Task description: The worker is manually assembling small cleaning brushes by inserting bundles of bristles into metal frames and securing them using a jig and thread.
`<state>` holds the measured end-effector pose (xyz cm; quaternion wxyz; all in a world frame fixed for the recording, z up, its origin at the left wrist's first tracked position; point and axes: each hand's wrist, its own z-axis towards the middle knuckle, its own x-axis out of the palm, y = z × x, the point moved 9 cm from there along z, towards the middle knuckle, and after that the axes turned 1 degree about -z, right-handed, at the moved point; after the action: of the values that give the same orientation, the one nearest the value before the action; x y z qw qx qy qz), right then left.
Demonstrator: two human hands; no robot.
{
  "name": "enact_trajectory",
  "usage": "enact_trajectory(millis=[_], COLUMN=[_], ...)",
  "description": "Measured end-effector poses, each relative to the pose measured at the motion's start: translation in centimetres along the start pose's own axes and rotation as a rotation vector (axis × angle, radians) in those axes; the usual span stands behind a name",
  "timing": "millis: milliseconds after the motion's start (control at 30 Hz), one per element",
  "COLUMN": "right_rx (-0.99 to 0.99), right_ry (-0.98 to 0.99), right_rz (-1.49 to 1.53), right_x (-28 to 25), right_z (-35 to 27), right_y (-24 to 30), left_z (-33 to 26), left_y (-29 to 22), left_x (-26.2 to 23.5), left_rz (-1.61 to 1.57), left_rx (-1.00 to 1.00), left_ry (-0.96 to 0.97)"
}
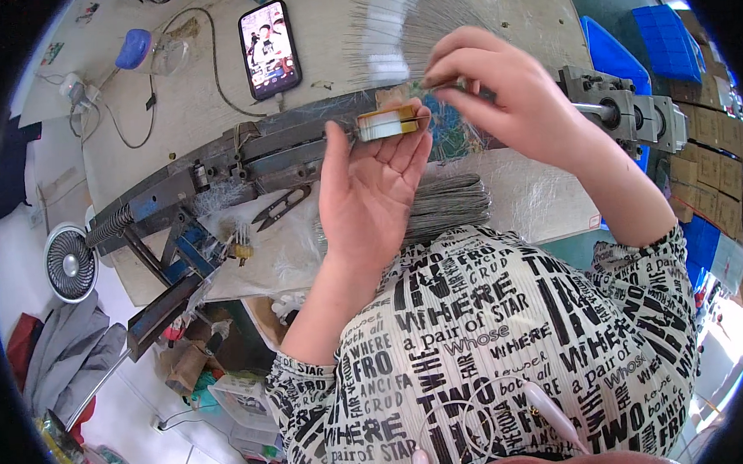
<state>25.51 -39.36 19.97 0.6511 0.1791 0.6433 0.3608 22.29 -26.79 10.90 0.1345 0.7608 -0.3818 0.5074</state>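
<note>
Lying at the fingertips of the left hand [371,192], which is palm-up, loosely open and not closed on it, the roll [388,123] runs its long axis left to right, with the farther right hand [498,81] to its upper right, fingers curled, hold unclear.

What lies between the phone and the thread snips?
In the head view, a dark metal rail crosses the stretch between the phone and the thread snips.
</note>
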Motion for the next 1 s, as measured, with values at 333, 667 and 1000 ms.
enact_trajectory(millis=[333,667,1000], right_rx=[-0.279,-0.359,-0.4], right_ry=[-0.146,-0.135,-0.125], right_rz=[-0.515,-0.608,-0.577], right_x=[-0.4,0.1,0.5], right_z=[-1.8,-2.0,-1.7], right_y=[3.7,3.5,4.3], left_z=[0.0,0.1,0.0], left_y=[-0.1,-0.4,-0.4], left_x=[0.4,0.3,0.0], left_rz=[-0.032,0.028,-0.063], left_rx=[-0.001,0.051,0.065], left_ry=[-0.006,-0.032,-0.034])
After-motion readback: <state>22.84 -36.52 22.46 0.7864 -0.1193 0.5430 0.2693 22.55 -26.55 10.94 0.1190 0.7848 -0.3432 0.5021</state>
